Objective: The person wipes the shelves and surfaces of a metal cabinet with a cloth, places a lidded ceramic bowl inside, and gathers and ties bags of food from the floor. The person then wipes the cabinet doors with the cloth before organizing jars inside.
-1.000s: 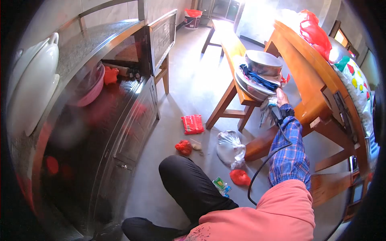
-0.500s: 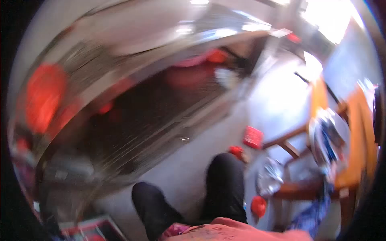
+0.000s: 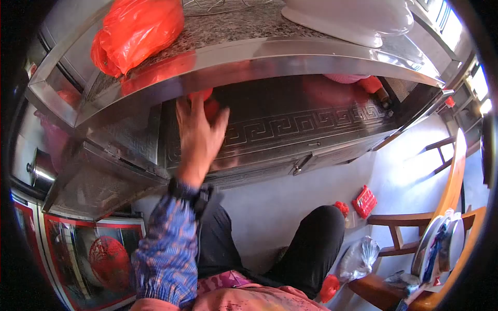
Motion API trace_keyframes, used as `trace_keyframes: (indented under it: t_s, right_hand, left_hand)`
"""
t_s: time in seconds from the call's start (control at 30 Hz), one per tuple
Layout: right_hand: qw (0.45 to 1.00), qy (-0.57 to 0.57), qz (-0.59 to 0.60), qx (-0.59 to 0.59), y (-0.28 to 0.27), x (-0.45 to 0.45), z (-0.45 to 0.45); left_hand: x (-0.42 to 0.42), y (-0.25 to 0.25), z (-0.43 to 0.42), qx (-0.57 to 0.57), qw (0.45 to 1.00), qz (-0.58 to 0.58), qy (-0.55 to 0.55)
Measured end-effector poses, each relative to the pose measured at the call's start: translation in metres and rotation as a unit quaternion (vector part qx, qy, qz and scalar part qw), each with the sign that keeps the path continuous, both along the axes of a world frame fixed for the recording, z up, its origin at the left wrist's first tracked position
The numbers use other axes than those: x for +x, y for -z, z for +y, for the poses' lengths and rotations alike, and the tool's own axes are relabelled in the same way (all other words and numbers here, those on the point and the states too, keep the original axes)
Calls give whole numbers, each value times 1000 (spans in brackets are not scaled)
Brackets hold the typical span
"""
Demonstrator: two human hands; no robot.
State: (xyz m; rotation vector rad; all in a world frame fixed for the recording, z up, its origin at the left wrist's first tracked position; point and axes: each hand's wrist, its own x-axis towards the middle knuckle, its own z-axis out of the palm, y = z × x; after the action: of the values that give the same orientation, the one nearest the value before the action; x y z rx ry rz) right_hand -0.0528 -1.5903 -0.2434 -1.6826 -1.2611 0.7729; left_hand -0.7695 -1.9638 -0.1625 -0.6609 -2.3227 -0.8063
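Moved since the earlier frame: your view, swung round to the cabinet [image 3: 290,124]; your left hand [image 3: 199,137], now in its opening.

Cabinet: front open; keep your wrist under its rim [image 3: 290,51].
Red bag [image 3: 140,33]: atop the cabinet, left end.
Left hand: thumb and fingers spread; close gently, palm square.
Right hand: cannot tell.
Red item [image 3: 206,94]: inside the cabinet, by your fingertips; contact unclear.

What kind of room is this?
Probably a home kitchen: there's a speckled countertop with glossy white dishware on it, an open cabinet underneath, and what looks like a metal pot at the left.
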Motion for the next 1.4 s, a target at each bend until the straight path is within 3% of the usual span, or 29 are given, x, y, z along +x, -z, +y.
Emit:
trace_keyframes:
  t_s: [0.03, 0.17, 0.23, 0.37, 0.47, 0.57, 0.63, 0.67, 0.73, 0.8, 0.87, 0.97, 1.1, 1.2, 1.4]
  right_hand:
    - [1000, -2, 2, -4, 1, 2, -1]
    - [999, -42, 26, -15, 5, 11, -6]
    - [997, -67, 42, -24, 12, 6, -7]
    - [982, -164, 71, -64, 37, -34, -1]
    - [946, -305, 64, -89, 70, -83, 26]
    - [844, -523, 86, -86, 106, -147, 62]
    - [761, -489, 341, -254, 59, -241, -1]
    - [741, -483, 373, -279, 38, -278, -14]
    - [800, -512, 244, -194, 27, -326, -25]
    - [767, -554, 269, -180, 8, -375, -39]
    - [748, -577, 276, -176, -3, -409, -47]
    - [728, -600, 276, -184, -27, -448, -65]
    - [711, -607, 276, -224, -37, -488, -81]
    - [736, -591, 244, -223, -65, -514, -111]
    - [656, -626, 293, -302, -66, -573, -129]
  left_hand:
    - [-23, 1, 6, -48, 997, 21, -54]
    - [-97, 25, 3, -141, 986, 65, -62]
    - [-127, 38, -9, -147, 982, -116, -14]
    - [-110, 24, -22, -143, 980, -127, -50]
    - [-89, 20, -37, -66, 989, -129, -38]
    - [-45, 16, -44, 23, 995, -76, -60]
    - [-13, 9, -50, 138, 990, -12, -1]
    - [6, 8, -52, 145, 989, -11, 4]
    - [44, 3, -58, 335, 918, -169, 130]
    - [82, -7, -68, 385, 865, -274, 169]
    - [97, 0, -79, 364, 882, -256, 155]
    - [131, -13, -79, 400, 853, -250, 225]
    - [140, -14, -82, 217, 950, -105, 199]
    - [134, -24, -74, 158, 967, -54, 191]
    - [115, -40, -62, 132, 980, -29, 148]
